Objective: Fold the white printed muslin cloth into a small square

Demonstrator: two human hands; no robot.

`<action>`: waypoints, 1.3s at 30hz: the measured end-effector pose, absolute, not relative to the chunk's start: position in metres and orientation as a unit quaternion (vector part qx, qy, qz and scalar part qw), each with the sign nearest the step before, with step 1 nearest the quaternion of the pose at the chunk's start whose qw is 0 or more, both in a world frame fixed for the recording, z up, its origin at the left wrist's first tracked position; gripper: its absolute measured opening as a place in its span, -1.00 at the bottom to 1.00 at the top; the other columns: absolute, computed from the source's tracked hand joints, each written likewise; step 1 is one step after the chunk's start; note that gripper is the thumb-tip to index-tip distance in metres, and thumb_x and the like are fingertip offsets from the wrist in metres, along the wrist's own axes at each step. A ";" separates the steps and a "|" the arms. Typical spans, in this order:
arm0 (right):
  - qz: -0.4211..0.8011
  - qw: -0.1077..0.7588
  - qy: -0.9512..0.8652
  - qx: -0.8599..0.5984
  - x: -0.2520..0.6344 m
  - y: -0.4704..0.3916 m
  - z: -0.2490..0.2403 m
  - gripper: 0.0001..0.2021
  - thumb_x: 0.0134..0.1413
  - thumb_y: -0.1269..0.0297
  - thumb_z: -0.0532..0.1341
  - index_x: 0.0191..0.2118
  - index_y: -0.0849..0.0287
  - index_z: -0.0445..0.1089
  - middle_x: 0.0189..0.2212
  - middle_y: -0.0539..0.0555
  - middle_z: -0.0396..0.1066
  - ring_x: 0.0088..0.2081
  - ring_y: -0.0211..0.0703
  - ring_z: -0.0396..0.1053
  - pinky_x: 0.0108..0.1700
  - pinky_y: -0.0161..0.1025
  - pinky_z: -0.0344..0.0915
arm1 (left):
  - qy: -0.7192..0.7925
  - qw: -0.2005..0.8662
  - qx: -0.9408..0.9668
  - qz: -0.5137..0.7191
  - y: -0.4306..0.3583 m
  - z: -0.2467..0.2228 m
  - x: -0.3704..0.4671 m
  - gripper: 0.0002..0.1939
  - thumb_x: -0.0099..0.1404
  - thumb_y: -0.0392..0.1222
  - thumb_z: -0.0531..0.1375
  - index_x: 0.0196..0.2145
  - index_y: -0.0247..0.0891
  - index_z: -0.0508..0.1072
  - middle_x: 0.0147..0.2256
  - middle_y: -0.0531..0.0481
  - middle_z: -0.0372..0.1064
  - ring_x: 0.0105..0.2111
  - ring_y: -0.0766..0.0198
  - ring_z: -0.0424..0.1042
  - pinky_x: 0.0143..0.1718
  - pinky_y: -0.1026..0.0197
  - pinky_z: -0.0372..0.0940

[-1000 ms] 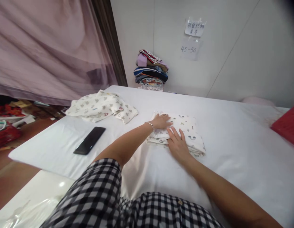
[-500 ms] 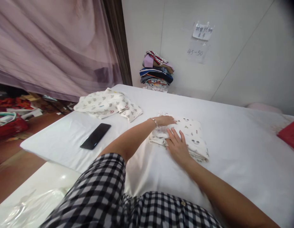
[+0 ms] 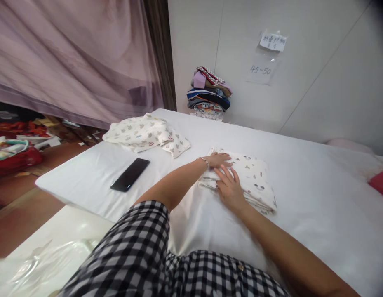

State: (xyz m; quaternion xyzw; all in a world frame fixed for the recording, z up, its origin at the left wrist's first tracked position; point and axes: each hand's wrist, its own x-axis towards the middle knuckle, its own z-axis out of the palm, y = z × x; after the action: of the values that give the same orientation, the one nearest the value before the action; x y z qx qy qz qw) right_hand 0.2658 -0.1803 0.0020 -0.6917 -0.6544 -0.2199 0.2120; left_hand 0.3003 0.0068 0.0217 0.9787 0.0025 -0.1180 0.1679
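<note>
A folded white garment [image 3: 256, 173] with small grey and brown prints lies on the white table in front of me. My left hand [image 3: 219, 159], with a bracelet at the wrist, rests flat on its far left part, fingers stretched to the right. Nearer to me, my right hand [image 3: 231, 187] lies on the garment's near left edge with its fingers spread. The fingertips of both hands are close together. Several fabric layers show along the garment's near right edge. Farther left, a second white printed garment [image 3: 144, 134] lies loosely crumpled.
A black phone [image 3: 130, 175] lies on the white-covered table [image 3: 318, 222] to the left. Folded clothes [image 3: 209, 95] are stacked against the wall. Something red [image 3: 379, 183] sits at the right edge. Clear plastic [image 3: 52, 264] lies on a lower white surface at bottom left.
The view has shifted slightly, so everything sits a little farther right. Both hands stay on the folded garment, with the left fingers a bit more spread.
</note>
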 end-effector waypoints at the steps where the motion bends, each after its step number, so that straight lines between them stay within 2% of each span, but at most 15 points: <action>1: -0.208 0.218 -0.648 -0.700 0.266 -0.180 0.002 -0.80 0.13 0.47 0.02 -0.38 0.22 0.38 0.15 0.17 0.19 0.29 0.01 -0.22 0.24 0.13 -0.17 | -0.005 0.168 0.978 -0.121 0.007 0.023 0.300 -0.51 0.28 0.11 -0.07 0.13 0.03 0.20 0.27 0.13 -0.10 0.29 0.21 -0.24 0.25 -0.04 -0.29; 3: -0.190 0.204 -0.645 -0.712 0.265 -0.179 0.001 -0.83 0.11 0.46 0.05 -0.37 0.21 0.38 0.12 0.17 0.22 0.29 0.02 -0.20 0.23 0.14 -0.17 | -0.008 0.168 0.978 -0.122 0.007 0.024 0.299 -0.51 0.28 0.12 -0.07 0.14 0.03 0.19 0.27 0.14 -0.10 0.29 0.23 -0.24 0.25 -0.03 -0.28; 5: -0.187 0.171 -0.647 -0.719 0.261 -0.178 -0.001 -0.84 0.08 0.48 0.06 -0.34 0.21 0.38 0.13 0.19 0.21 0.28 0.03 -0.18 0.24 0.14 -0.21 | 0.002 0.167 0.979 -0.116 0.005 0.025 0.298 -0.42 0.27 0.17 -0.09 0.19 -0.04 0.11 0.28 0.05 -0.15 0.29 0.18 -0.24 0.24 -0.06 -0.27; 8: -0.207 0.145 -0.637 -0.728 0.255 -0.173 0.000 -0.83 0.05 0.50 0.07 -0.28 0.24 0.38 0.19 0.24 0.10 0.29 0.05 -0.20 0.25 0.14 -0.25 | 0.012 0.163 0.980 -0.111 0.000 0.027 0.297 -0.39 0.26 0.16 -0.07 0.21 -0.10 0.09 0.29 -0.02 -0.17 0.29 0.10 -0.24 0.24 -0.13 -0.26; 12: -0.234 0.133 -0.643 -0.717 0.252 -0.162 0.007 -0.81 0.04 0.50 0.08 -0.21 0.27 0.36 0.23 0.29 -0.01 0.29 0.07 -0.25 0.24 0.19 -0.26 | -0.022 0.152 0.980 -0.125 0.003 0.032 0.296 -0.54 0.24 -0.05 0.03 0.10 0.01 0.25 0.26 0.10 -0.07 0.29 0.16 -0.23 0.25 -0.09 -0.28; 15: -0.249 0.124 -0.653 -0.704 0.251 -0.154 0.008 -0.87 0.05 0.49 0.09 -0.31 0.27 0.37 0.23 0.32 -0.02 0.29 0.09 -0.25 0.23 0.21 -0.22 | -0.054 0.146 0.978 -0.137 0.008 0.035 0.295 -0.55 0.18 -0.20 0.09 0.05 0.07 0.32 0.25 0.20 -0.04 0.28 0.23 -0.19 0.26 0.02 -0.25; 17: -0.257 0.132 -0.657 -0.696 0.251 -0.152 0.006 -0.88 0.08 0.48 0.08 -0.38 0.26 0.36 0.23 0.33 -0.01 0.29 0.08 -0.25 0.22 0.20 -0.18 | -0.061 0.144 0.978 -0.138 0.011 0.035 0.294 -0.55 0.18 -0.22 0.09 0.04 0.07 0.33 0.25 0.23 -0.04 0.28 0.24 -0.18 0.26 0.06 -0.23; 20: -0.255 0.157 -0.665 -0.684 0.250 -0.150 0.000 -0.82 0.13 0.47 0.05 -0.42 0.26 0.36 0.21 0.30 0.03 0.30 0.06 -0.27 0.24 0.18 -0.18 | -0.052 0.143 0.979 -0.132 0.010 0.032 0.293 -0.59 0.21 -0.16 0.09 0.02 0.09 0.34 0.25 0.25 -0.06 0.29 0.23 -0.22 0.26 0.03 -0.27; 22: -0.246 0.164 -0.667 -0.683 0.248 -0.151 -0.003 -0.80 0.15 0.46 0.04 -0.41 0.27 0.37 0.20 0.29 0.06 0.30 0.06 -0.27 0.24 0.17 -0.19 | -0.034 0.143 0.981 -0.124 0.006 0.030 0.291 -0.58 0.23 -0.06 0.07 0.06 0.05 0.29 0.27 0.19 -0.10 0.29 0.20 -0.25 0.25 -0.02 -0.29; 26: -0.240 0.152 -0.652 -0.703 0.237 -0.162 -0.002 -0.80 0.17 0.47 0.02 -0.32 0.26 0.39 0.20 0.28 0.06 0.30 0.05 -0.26 0.23 0.19 -0.18 | -0.003 0.144 0.985 -0.095 0.001 0.024 0.288 -0.37 0.26 0.14 -0.05 0.22 -0.14 0.04 0.30 -0.05 -0.23 0.29 0.15 -0.27 0.24 -0.09 -0.28; 28: -0.228 0.147 -0.661 -0.700 0.231 -0.177 0.004 -0.81 0.16 0.47 0.03 -0.25 0.23 0.39 0.22 0.26 0.04 0.29 0.07 -0.24 0.22 0.21 -0.18 | -0.005 0.144 0.986 -0.082 0.001 0.021 0.286 -0.32 0.26 0.19 -0.09 0.24 -0.17 -0.02 0.30 -0.08 -0.26 0.29 0.15 -0.28 0.24 -0.08 -0.31; 34: -0.224 0.185 -0.637 -0.714 0.250 -0.253 0.017 -0.77 0.15 0.48 0.03 -0.17 0.18 0.38 0.15 0.19 0.18 0.25 0.03 -0.06 0.21 0.17 -0.11 | -0.025 0.128 0.991 -0.030 0.004 0.011 0.282 -0.31 0.26 0.25 -0.16 0.23 -0.17 0.01 0.30 -0.09 -0.22 0.28 0.13 -0.24 0.23 -0.05 -0.28; 39: -0.221 0.176 -0.558 -0.780 0.299 -0.302 0.010 -0.76 0.18 0.36 0.05 -0.07 0.18 0.36 0.13 0.20 0.22 0.23 0.06 -0.01 0.19 0.14 -0.04 | -0.030 0.108 0.994 -0.008 0.000 0.011 0.278 -0.34 0.28 0.23 -0.17 0.22 -0.18 0.04 0.29 -0.10 -0.18 0.27 0.14 -0.20 0.22 -0.05 -0.23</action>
State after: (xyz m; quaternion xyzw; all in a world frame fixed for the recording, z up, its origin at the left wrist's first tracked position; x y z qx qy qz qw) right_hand 0.2991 -0.3019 0.0103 -0.7801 -0.5582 -0.2211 0.1758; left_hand 0.2782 0.0003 0.0111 0.9937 -0.0299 -0.0078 0.1078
